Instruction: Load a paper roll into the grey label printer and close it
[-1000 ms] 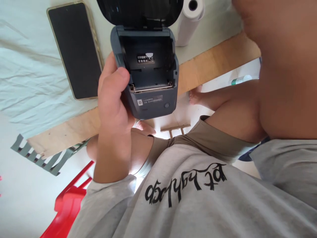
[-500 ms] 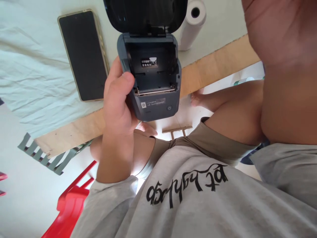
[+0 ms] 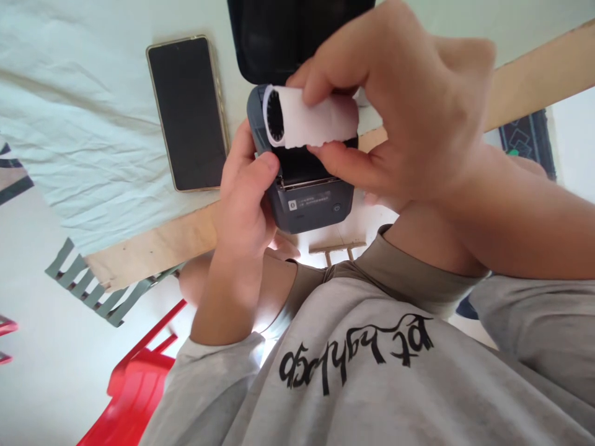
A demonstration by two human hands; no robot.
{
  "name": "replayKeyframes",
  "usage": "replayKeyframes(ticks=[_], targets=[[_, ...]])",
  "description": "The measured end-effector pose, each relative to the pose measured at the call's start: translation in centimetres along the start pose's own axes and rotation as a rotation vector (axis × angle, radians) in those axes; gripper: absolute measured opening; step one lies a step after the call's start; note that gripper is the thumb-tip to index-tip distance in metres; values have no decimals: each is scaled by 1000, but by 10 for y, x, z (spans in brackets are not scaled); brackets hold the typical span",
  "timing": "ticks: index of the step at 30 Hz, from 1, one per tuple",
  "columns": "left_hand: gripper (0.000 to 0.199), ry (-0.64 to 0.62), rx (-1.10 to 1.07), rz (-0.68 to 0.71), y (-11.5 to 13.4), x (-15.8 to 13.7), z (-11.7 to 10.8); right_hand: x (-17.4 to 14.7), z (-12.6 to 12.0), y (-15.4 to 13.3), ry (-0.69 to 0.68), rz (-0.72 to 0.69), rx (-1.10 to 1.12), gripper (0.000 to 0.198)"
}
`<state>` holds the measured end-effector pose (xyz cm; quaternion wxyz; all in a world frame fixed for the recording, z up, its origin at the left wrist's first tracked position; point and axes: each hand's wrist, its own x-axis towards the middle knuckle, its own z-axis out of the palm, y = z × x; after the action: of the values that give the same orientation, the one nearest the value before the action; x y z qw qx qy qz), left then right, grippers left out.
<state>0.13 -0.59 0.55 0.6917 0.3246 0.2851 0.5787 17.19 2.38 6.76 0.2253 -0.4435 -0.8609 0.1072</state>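
Note:
A small dark blue-grey label printer [image 3: 311, 207] is held up at the table's edge, its black lid [image 3: 279, 37] swung open. My left hand [image 3: 244, 192] is closed around the printer's left side, thumb on the rim. My right hand [image 3: 395, 118] pinches a white paper roll [image 3: 320, 114] between thumb and fingers. The roll lies crosswise over the printer's open bay, its hollow core facing left and a ragged paper edge towards me. Whether it touches the bay floor is hidden.
A phone [image 3: 188, 114] in a clear case lies left of the printer on a pale green cloth [image 3: 111, 142]. Below runs the table's bare wooden edge [image 3: 158, 248]. A red plastic chair [image 3: 134, 384] stands at lower left, beside a grey-green slatted piece [image 3: 88, 288].
My right hand has come in from the upper right with the white paper roll, now over the printer's bay. In the picture, printer, left hand and phone sit further right.

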Motion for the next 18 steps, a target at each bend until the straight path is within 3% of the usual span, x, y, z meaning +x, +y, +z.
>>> replayKeyframes(ticks=[4,8,13,18], targets=[[28,-7,-2,-34,3,0,1,-6,0,1,101,-156,-310,28],[31,-9,12,-42,2,0,0,-3,2,5,86,-185,-289,25],[31,3,18,-34,1,1,0,2,2,6,-66,-151,-168,31],[27,-15,47,-29,1,1,2,-1,0,8,2,-187,-119,30]])
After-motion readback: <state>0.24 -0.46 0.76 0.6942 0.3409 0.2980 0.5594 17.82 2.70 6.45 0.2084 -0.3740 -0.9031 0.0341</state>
